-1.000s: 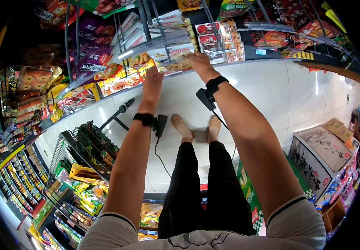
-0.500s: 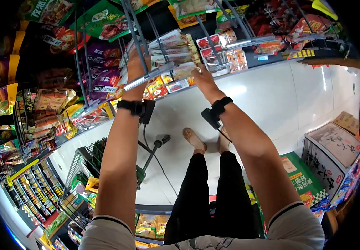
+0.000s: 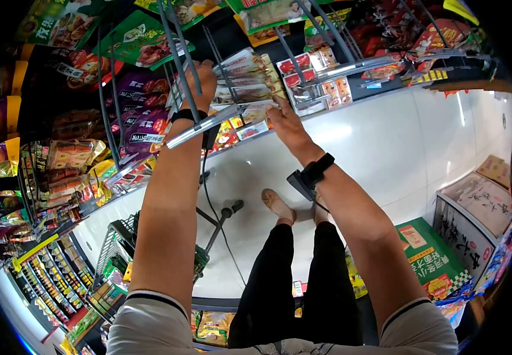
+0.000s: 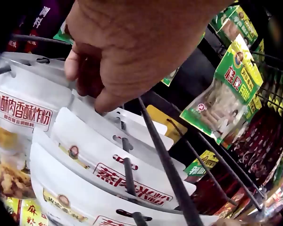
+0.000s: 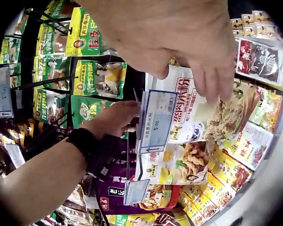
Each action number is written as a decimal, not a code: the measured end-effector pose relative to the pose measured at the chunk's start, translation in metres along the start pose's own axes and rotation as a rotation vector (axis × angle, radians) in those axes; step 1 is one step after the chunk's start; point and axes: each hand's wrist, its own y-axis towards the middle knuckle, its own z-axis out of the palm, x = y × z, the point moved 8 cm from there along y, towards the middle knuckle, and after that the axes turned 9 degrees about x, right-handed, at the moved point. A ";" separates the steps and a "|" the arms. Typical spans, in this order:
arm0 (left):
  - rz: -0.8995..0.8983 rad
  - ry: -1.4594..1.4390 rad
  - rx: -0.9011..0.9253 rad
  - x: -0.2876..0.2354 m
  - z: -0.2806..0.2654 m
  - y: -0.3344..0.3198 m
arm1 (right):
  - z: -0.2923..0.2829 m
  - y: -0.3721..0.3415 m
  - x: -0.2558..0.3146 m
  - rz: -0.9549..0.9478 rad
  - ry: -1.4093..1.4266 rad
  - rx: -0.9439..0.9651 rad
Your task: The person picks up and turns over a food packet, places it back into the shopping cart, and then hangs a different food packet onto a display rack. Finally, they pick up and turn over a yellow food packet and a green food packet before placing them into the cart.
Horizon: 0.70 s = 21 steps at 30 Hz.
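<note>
The left hand (image 4: 127, 52) is bent downward, fingers curled at the top edges of the white packets (image 4: 89, 136); whether it grips one cannot be determined. The right hand (image 5: 179, 42) is not clenched; its fingers lie extended over the front of the foremost white packet (image 5: 185, 96).

Taking the head view as the dial, the white packets hang at 12 o'clock, with the left hand at 11 and the right at 1. Dark rods (image 4: 162, 160) run among them. A price tag (image 5: 156, 123) marked 5.00 stands at the top end of the foremost packet. Each wrist wears a black band (image 3: 320, 170).

Purple packets (image 3: 146, 121) hang at 10 o'clock and green packets (image 3: 143, 38) nearer 11. Small red-and-white packs (image 3: 303, 62) sit at 1, just beside the white ones. Farther out, a white carton (image 3: 466, 228) stands at 3, a green box (image 3: 430, 254) at 4 and a cart (image 3: 109, 248) at 8.
</note>
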 end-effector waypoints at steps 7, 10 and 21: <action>-0.036 0.115 0.254 0.009 0.021 0.019 | 0.005 0.011 0.000 -0.004 0.035 0.006; -0.004 0.122 0.226 0.011 0.016 0.026 | 0.004 0.013 -0.002 -0.009 0.042 0.016; -0.125 0.124 0.092 0.034 0.026 0.071 | 0.003 0.041 0.000 -0.119 0.065 -0.071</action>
